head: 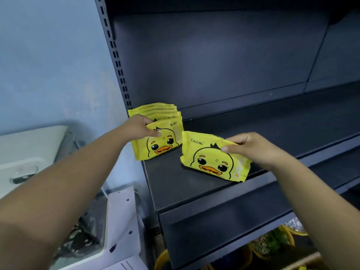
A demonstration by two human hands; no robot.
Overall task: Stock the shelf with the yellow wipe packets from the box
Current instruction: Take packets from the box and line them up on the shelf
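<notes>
A row of flat yellow plastic wipe packets w/ a cartoon duck face [155,131] stands upright at the far left end of the dark grey metal shelf [253,137], leaning back one behind another, approx. six or seven by the edges showing, exact count unclear. The left hand [141,126] rests on the front packet of that row: fingers curled over its top edge, thumb laid across the printed face, so the grip is closed on the front packet, steadying it. The right hand [251,146] pinches a separate yellow duck-print wipe packet [212,158] by its upper right part, thumb on the front, other fingers behind; this packet is tilted, its lower edge touching the shelf deck near the front lip, just right of the row and apart from it. Rest of the shelf to the right is bare. A slotted grey upright post [116,61] runs up the shelf's left side, w/ a pale blue wall [54,65] beside it. Lower left: white plastic bins [29,149], contents unclear. Bottom right, below the shelf, some yellow and green items [272,242], too dim to ID.
</notes>
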